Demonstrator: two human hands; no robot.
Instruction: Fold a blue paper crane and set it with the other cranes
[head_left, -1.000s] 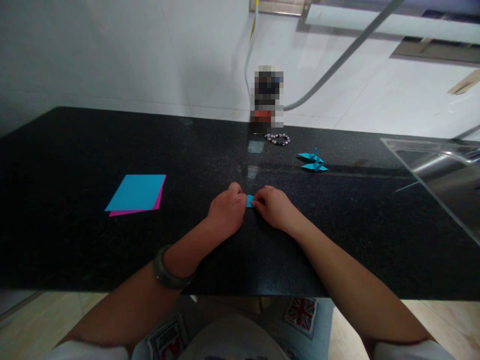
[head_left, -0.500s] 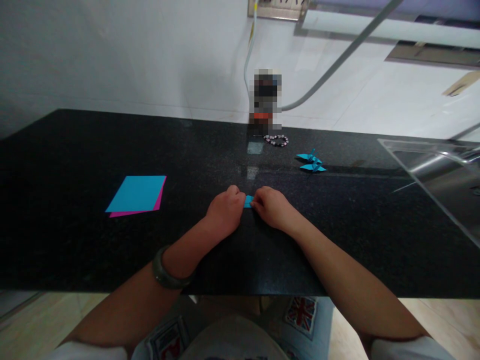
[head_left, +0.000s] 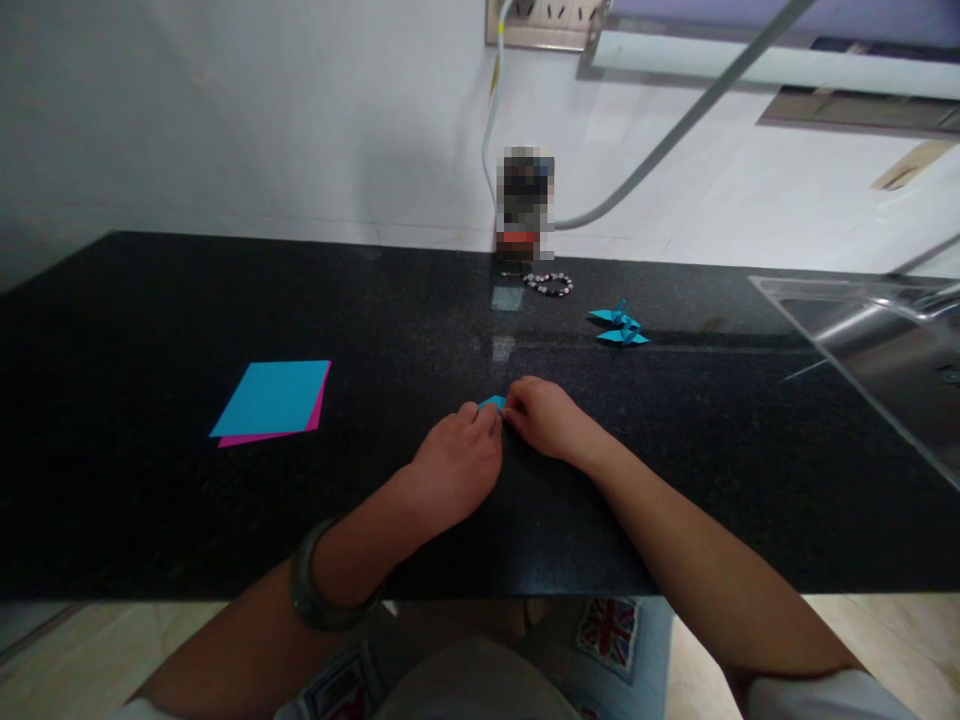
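A small folded piece of blue paper [head_left: 492, 402] lies on the dark counter between my two hands, mostly covered by fingers. My left hand [head_left: 461, 455], with a dark bangle on its wrist, has its fingers curled over the near left side of the paper. My right hand [head_left: 546, 415] pinches the right end. Which folds the fingertips press cannot be made out. Beyond my right hand sit two blue paper cranes [head_left: 622, 325]. Off to the left is a flat stack of square paper [head_left: 277, 400], blue on top with magenta showing under it.
A bead bracelet [head_left: 551, 285] lies near the wall, beside a blurred-out object [head_left: 525, 205]. At the right, a metal sink [head_left: 892, 350] is set into the black counter [head_left: 150, 320]. A grey hose [head_left: 675, 130] runs down the wall.
My left hand has slid nearer to me and slightly right, its back now turned up more, uncovering the paper's upper left part. My right hand stays nearly in place. The view has shifted slightly.
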